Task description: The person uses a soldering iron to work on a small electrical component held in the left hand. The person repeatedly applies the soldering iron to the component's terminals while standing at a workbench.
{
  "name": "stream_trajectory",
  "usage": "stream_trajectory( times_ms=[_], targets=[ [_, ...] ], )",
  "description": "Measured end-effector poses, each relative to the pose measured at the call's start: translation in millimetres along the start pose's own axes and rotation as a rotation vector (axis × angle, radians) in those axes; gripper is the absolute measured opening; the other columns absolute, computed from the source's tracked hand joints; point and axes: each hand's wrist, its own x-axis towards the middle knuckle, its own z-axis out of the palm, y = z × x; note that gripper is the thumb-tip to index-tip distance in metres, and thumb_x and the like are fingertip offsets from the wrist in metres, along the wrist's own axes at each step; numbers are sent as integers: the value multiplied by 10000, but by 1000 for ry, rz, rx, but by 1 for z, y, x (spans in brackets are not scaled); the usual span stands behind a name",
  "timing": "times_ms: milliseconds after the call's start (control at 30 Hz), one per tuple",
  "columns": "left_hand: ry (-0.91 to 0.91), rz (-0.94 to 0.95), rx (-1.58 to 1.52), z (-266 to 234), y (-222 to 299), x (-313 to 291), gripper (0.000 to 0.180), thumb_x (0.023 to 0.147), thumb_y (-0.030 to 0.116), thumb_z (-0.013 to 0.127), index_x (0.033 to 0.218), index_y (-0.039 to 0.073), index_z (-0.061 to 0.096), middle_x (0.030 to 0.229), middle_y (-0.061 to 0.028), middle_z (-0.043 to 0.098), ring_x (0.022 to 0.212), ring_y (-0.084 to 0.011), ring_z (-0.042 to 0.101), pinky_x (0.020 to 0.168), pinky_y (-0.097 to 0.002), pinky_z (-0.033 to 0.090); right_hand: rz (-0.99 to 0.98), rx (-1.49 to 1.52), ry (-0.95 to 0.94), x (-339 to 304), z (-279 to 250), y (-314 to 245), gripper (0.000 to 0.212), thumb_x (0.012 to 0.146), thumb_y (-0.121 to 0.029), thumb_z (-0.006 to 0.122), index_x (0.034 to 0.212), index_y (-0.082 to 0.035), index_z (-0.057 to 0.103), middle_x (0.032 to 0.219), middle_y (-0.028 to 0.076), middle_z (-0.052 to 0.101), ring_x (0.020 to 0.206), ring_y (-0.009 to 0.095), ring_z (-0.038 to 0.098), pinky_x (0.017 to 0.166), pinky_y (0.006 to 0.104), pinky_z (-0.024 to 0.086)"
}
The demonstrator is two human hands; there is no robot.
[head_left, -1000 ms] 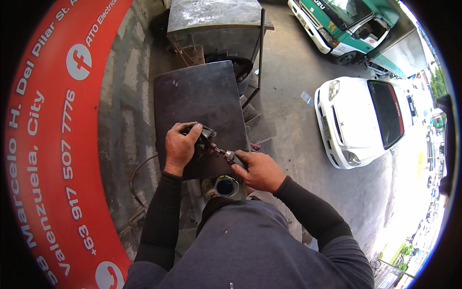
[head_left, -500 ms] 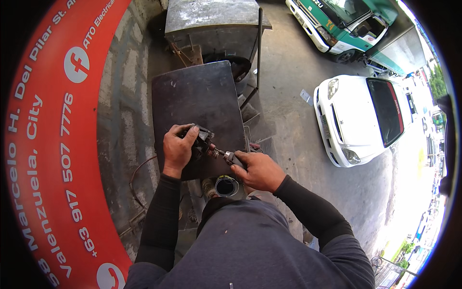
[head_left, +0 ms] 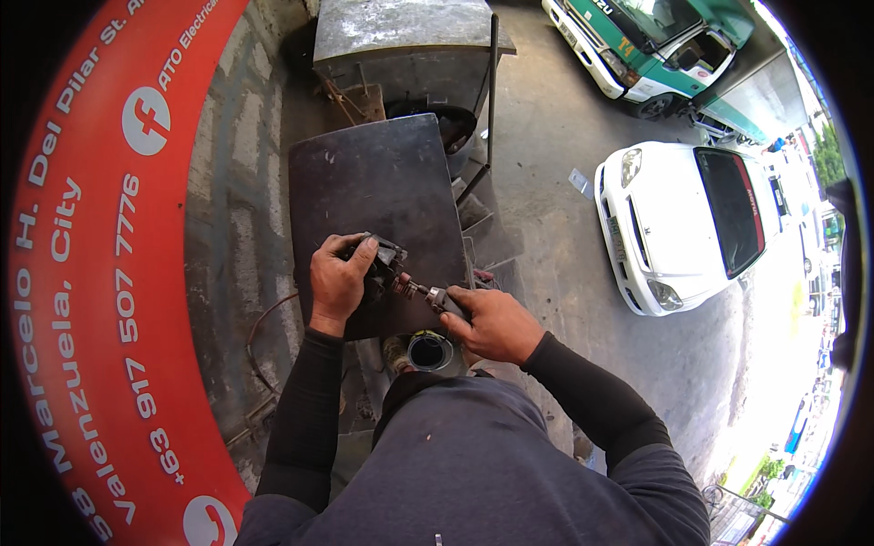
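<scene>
Table (head_left: pixel 378 173) with a flat, dark, scuffed top stands in front of the person, and over its near part both bare hands work close together. The left hand (head_left: pixel 337 284) is closed around a dark metal part (head_left: pixel 386 258), its thumb lying along the upper side and its fingers bent over the far edge. The right hand (head_left: pixel 493 322) grips the dark handle of a tool (head_left: pixel 446 298), thumb and forefinger toward its front end, which points at the part. Between the two sits a small ribbed reddish piece (head_left: pixel 404 284), in line with the tool's metal tip; whether the tip touches it is too small to tell, as is whether the part rests on the table or is held just above it. Just beyond the table's near edge, below the hands, is a round open container (head_left: pixel 428 353) with a dark inside. A thin reddish cable (head_left: pixel 254 338) curves down at the left, beside a rough block wall (head_left: pixel 241 164) and a large red banner (head_left: pixel 96 300). Past the table's far edge stands a metal box (head_left: pixel 405 25) with a worn grey top. Well apart on the right are a white car (head_left: pixel 663 227) and a green and white truck (head_left: pixel 660 64).
</scene>
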Motion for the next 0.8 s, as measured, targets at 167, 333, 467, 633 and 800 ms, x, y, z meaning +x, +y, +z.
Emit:
stream_trajectory(
  times_ms=[167,333,467,633,800],
  targets=[
    [-3,-4,16,1,4,1,409,1045,338,915,1205,-37,882,1111,-130,866,1026,-223,824,935,-352,626,-38,-23,46,-5,4,2,387,1130,-385,733,1235,-12,748,1029,266,808,985,493,781,882,584,609],
    [-2,-24,39,0,6,0,411,1045,348,915,1200,-31,883,1115,-135,866,1037,-226,827,940,-351,627,3,-35,-8,-3,-1,-2,405,1129,-389,736,1293,-20,757,1078,257,816,1027,480,789,905,570,620],
    [-4,-13,41,1,4,1,417,1045,355,911,1207,-29,884,1121,-138,865,1041,-232,828,947,-358,627,-63,-34,38,-6,13,4,408,1127,-393,739,1300,-24,748,1076,251,817,1023,484,791,906,564,627],
    [-5,-8,30,1,5,1,399,1047,327,903,1209,-37,880,1115,-129,861,1036,-232,825,948,-360,623,-21,-44,50,-6,7,1,409,1126,-401,741,1290,-26,743,1069,249,814,1013,485,789,900,566,626],
    [-9,57,-28,-1,-1,-4,385,1055,292,883,1214,-57,862,1079,-96,836,1019,-199,800,944,-340,604,-28,-41,18,-3,5,3,412,1134,-407,735,1298,-29,748,1062,248,812,1008,485,788,898,567,625]
  ],
)
